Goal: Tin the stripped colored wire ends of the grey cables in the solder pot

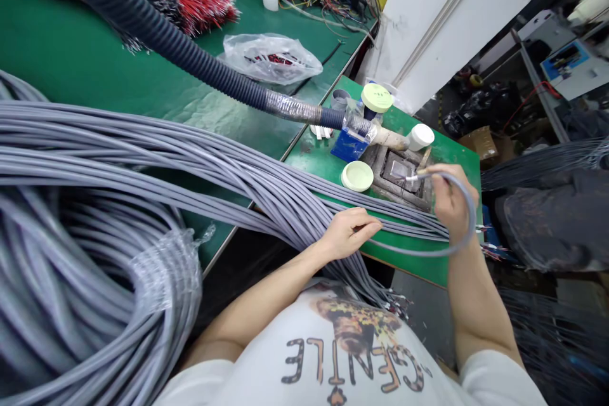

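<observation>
My right hand point(450, 200) is closed on one grey cable point(469, 203) that loops round my wrist, and it holds the cable's stripped end over the solder pot point(402, 172), a square metal well. My left hand point(349, 231) rests with curled fingers on a thick bundle of grey cables point(266, 187) that crosses the small green bench point(323, 165), pinching the same loose cable where it leaves the bundle.
A dark corrugated hose point(190, 54) ends just above the pot. Pale green lids point(356, 176), a white cup point(421, 136) and a blue box point(349, 144) ring the pot. A coil of grey cable point(95, 279) lies at left. A plastic bag point(271, 58) and red wires point(204, 3) lie behind.
</observation>
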`<state>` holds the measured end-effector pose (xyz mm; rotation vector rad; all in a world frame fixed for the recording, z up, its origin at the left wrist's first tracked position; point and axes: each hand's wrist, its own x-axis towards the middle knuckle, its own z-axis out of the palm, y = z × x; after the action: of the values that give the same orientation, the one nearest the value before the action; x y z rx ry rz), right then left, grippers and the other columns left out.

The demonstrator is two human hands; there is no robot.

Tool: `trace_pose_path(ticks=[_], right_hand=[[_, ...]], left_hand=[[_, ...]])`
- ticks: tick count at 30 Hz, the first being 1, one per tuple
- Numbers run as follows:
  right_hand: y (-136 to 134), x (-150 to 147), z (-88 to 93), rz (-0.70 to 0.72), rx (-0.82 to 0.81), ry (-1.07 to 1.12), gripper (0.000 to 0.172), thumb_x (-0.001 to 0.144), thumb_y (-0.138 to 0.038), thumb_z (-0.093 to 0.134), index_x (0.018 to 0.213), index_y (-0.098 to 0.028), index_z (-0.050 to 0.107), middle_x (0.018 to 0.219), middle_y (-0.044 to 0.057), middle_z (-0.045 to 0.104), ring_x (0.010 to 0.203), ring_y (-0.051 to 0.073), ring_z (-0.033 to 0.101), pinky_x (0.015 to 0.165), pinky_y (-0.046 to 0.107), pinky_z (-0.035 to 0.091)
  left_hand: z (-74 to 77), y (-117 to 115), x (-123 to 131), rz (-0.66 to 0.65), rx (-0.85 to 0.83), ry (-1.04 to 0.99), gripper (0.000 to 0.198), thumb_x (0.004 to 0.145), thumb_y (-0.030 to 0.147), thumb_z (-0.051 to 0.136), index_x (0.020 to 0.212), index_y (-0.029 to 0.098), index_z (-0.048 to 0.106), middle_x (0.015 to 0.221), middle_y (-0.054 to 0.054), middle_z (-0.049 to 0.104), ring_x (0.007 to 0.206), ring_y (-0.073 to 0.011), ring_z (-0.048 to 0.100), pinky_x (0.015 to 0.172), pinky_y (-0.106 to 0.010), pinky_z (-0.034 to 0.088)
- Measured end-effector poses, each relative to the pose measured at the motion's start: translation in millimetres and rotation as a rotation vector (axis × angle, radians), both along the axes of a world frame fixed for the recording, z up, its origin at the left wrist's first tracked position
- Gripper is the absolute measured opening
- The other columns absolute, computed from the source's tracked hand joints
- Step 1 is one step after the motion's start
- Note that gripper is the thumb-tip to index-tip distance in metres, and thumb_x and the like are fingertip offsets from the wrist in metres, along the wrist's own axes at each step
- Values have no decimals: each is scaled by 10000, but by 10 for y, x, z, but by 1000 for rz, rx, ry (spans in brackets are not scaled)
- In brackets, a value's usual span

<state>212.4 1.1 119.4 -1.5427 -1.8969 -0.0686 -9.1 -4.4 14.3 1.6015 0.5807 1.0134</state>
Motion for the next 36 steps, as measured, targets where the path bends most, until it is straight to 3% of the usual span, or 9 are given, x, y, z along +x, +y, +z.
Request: trace_pose_path(ticks=[3, 6, 10, 15, 19, 27, 36], right_hand=[[-438, -277, 130, 238, 16, -107, 324, 853, -226, 602, 1140, -373, 634, 1077, 1, 713, 980, 238, 643, 893, 438, 497], [-755, -415, 113, 438, 2, -346, 470, 810, -192, 667, 1216, -416, 587, 1174, -43, 689, 1039, 226, 638, 947, 442, 478], [-1033, -448, 32, 516, -53, -507, 409, 847, -212, 624, 1218, -384, 597, 1265, -43, 634, 1149, 214, 592, 988, 442, 461], [-1244, -406, -48, 510, -89, -442, 359, 894, -179, 528, 1227, -290, 606, 1273, 3, 635, 1205, 221, 536, 993, 446, 448], [-1324, -405, -111, 496, -106, -352, 362, 903, -134, 489, 1234, -226, 603, 1248, 53, 654, 1215, 232, 516, 989, 460, 436], [-1347, -452, -116, 506, -94, -283, 346, 889, -118, 487, 1194, -196, 629, 1198, 77, 679, 1177, 240, 514, 969, 464, 432], [-1353, -503, -84, 519, -79, -261, 314, 879, -107, 494, 1142, -166, 655, 1173, 82, 691, 1161, 235, 511, 969, 454, 424]], left_hand=[[81, -24, 8, -120, -302, -109, 451, 862, 521, 540, 754, 126, 730, 659, -53, 628, 615, -117, 529, 601, -236, 419], [128, -96, 34, -264, -581, -219, 559, 803, 636, 542, 707, 110, 707, 619, -45, 632, 562, -102, 516, 571, -228, 415], [146, -217, 56, -299, -733, -261, 489, 730, 574, 676, 619, 97, 679, 574, -23, 615, 520, -73, 474, 543, -211, 375], [162, -289, 51, -343, -716, -266, 401, 702, 495, 734, 663, 96, 724, 748, -71, 712, 590, -93, 529, 582, -223, 403], [120, -317, 69, -343, -708, -243, 390, 715, 482, 724, 640, 99, 728, 714, -77, 714, 583, -103, 545, 581, -227, 410], [57, -344, 89, -371, -692, -294, 412, 741, 449, 710, 530, 100, 655, 784, -110, 738, 640, -142, 593, 617, -256, 428], [13, -350, 83, -449, -660, -341, 366, 775, 408, 694, 572, 104, 671, 845, -124, 745, 688, -154, 596, 674, -288, 437]])
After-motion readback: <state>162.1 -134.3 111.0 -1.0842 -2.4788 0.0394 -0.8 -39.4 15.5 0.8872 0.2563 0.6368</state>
